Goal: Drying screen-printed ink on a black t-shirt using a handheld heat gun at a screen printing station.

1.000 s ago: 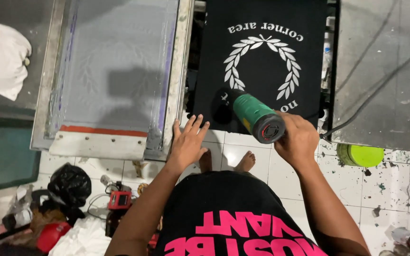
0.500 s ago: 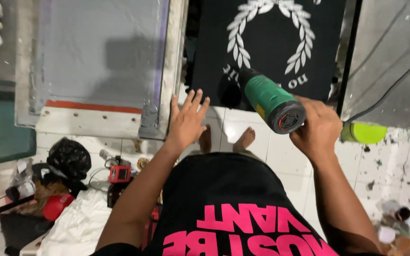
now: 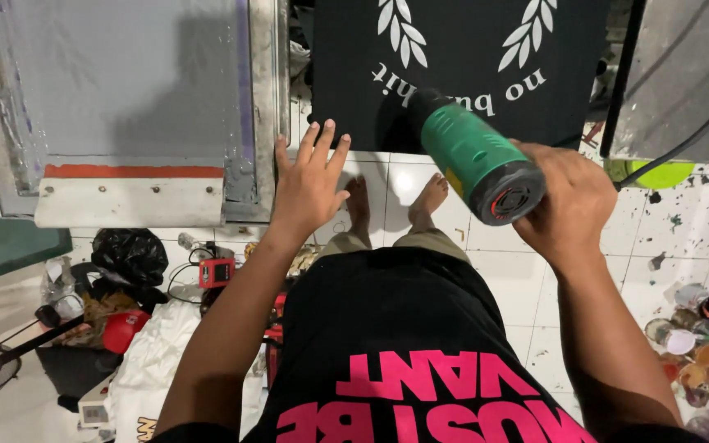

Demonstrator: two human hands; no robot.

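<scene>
Right hand [image 3: 572,201] is gripping green heat gun [image 3: 473,156], rigid, weighty, by its handle; left hand [image 3: 309,184], fingers spread, is touching soft black shirt [image 3: 453,49].

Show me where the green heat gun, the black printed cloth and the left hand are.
green heat gun [image 3: 471,156], head view, on its barrel.
black printed cloth [image 3: 461,41], head view, plain middle area.
left hand [image 3: 307,189], head view, back of hand.

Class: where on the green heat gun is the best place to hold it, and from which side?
Grip the handle under the green heat gun, as the right hand does, coming from the rear vent end: the black nozzle tilts down at the black printed cloth, so stay behind it.
</scene>
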